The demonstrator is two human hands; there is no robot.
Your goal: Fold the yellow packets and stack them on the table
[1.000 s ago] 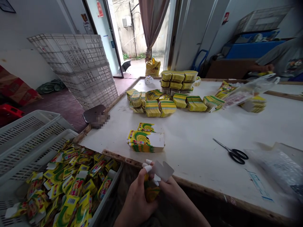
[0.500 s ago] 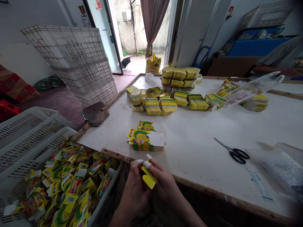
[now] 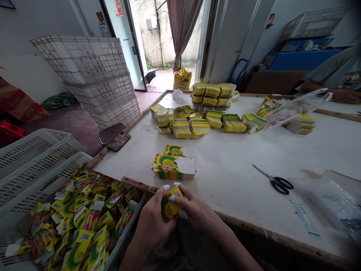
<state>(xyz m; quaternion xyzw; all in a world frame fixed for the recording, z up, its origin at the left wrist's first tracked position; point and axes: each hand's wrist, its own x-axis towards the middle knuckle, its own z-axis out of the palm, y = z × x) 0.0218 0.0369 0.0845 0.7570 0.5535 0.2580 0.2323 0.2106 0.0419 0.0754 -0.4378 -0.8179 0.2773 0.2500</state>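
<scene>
Between both hands, just off the table's near edge, is a small yellow and green carton (image 3: 167, 210) with a barcode panel. My left hand (image 3: 153, 216) grips its left side. On its right side, the fingers of my right hand (image 3: 194, 208) press, white covers on the tips. Part of the carton is hidden by the fingers. Just beyond lies a stack of flat printed cartons (image 3: 172, 175), one white flap facing up. To my left, a crate (image 3: 134, 218) is heaped with folded yellow cartons (image 3: 91, 220).
Bundles of flat cartons (image 3: 182, 128) stand farther back on the white table (image 3: 222, 165). Black-handled scissors (image 3: 282, 185) and a clear plastic bag (image 3: 324, 199) lie right. A phone (image 3: 119, 141) rests at the left edge. Stacked white crates (image 3: 93, 75) rise behind. Another person's arm (image 3: 324, 88) shows far right.
The carton has turned in my hands, from a narrow yellow flap to a wider face with the barcode showing. The right-hand person's arm has shifted. The table things stay put.
</scene>
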